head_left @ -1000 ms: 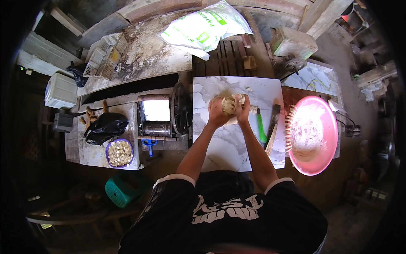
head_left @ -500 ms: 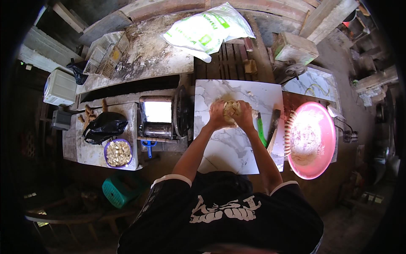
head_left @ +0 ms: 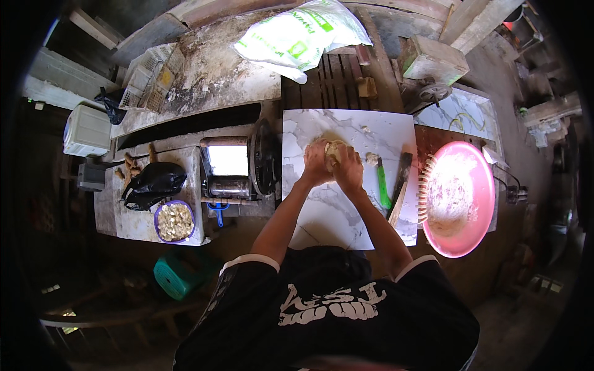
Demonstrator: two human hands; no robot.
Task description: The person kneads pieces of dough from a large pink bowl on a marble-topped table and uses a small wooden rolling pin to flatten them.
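Dough (head_left: 335,150), one pale lump, sits on the marble slab (head_left: 346,204) near its far edge, mostly hidden under both hands; only a strip shows between them.

Left of the slab: one white box (head_left: 86,130) at the far end of the counter (head_left: 139,226), one black bag (head_left: 153,184), and one purple-rimmed bowl (head_left: 174,221) of pale pieces, too small to identify. Nearer the slab stands one metal machine (head_left: 232,168) with a bright top; its wheel side touches the slab's left edge.

On the slab: left hand (head_left: 317,162) and right hand (head_left: 348,167) side by side, each grip clenched around the dough. Fingertips cannot be made out.

Right of the hands, still on the slab: one small dough scrap (head_left: 372,158), one green-handled tool (head_left: 383,185), and one dark-handled tool (head_left: 401,179), its blade hard to read.

Right of the slab: one pink basin (head_left: 470,179), floury inside, partly covering a pale comb-like object.

Beyond the slab: one white-and-green sack (head_left: 300,34), its top cut off by the picture's edge.
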